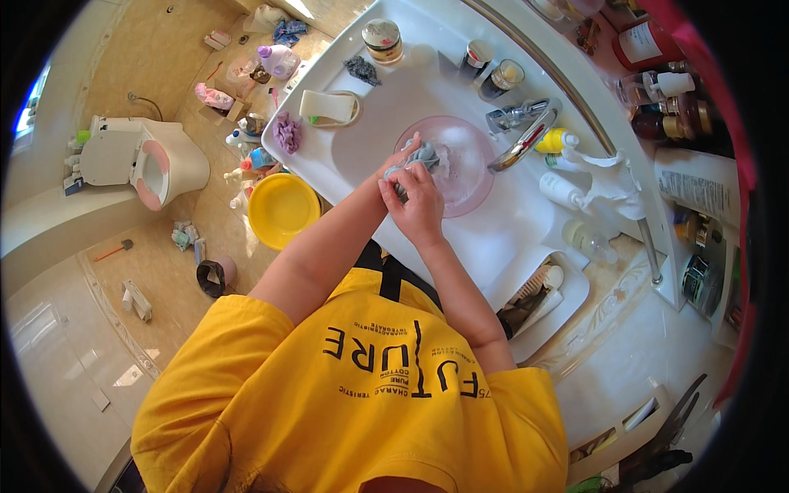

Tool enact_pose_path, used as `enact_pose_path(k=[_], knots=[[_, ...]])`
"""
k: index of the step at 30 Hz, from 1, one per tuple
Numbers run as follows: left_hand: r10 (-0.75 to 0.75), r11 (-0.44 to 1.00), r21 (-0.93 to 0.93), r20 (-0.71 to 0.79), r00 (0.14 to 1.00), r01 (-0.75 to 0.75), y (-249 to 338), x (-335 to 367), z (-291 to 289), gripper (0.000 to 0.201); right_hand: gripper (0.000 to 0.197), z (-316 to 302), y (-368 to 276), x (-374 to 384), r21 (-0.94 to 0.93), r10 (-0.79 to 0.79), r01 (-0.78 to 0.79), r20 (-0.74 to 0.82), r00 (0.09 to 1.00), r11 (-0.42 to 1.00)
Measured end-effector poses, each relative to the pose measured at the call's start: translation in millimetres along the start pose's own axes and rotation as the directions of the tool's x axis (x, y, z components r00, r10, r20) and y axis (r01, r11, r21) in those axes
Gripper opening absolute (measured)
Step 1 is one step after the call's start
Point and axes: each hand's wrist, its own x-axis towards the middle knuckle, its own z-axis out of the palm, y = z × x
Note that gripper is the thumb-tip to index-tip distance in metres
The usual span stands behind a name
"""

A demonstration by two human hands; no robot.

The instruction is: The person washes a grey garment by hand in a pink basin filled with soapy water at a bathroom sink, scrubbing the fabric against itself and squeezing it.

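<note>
Our fingers are clenched around a grey cloth (417,156), wadded and wet-looking, at the near rim of a pink plastic basin (468,177) that sits in the white sink (362,148). The right hand (421,205) lies on top, knuckles up, closed over the near end of the cloth; the left hand (393,171) comes in beside it and is mostly hidden beneath, though what shows of its fingers also grips the fabric. The cloth's far end trails into the shallow water in the basin.

Just beyond, a chrome tap (526,135) reaches out over the basin's far edge, with a yellow bottle (555,141) and a white bottle (563,191) lying close by on the counter. A white soap dish (329,107) rests on the sink's left shoulder, a purple scrunched puff (288,131) near its outer lip, and capped jars (383,39) stand along the back. Down on the tiled floor sit a yellow basin (283,209) and a white toilet (144,160).

The risks, as we judge them: wringing this close to the near rim could send water over the sink's front edge onto the shirt and tiles, leaving a slippery floor already strewn with bottles. A hard pull could tip the light basin, and an elbow swung wide could knock the bottles by the tap.
</note>
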Motion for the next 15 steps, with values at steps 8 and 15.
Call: enact_pose_path(k=[8, 15], knots=[[0.108, 0.991, -0.092, 0.159, 0.981, -0.094, -26.5, 12.4, -12.8, 0.03, 0.01, -1.0, 25.8, 9.9, 0.012, 0.066, -0.065, -0.081, 0.995, 0.998], [0.099, 0.978, 0.208, -0.523, 0.846, 0.015, -38.4, -1.7, 25.1, 0.03, 0.024, -4.1, 84.5, 22.8, -0.061, 0.305, -0.303, 0.039, 0.951, 0.951]])
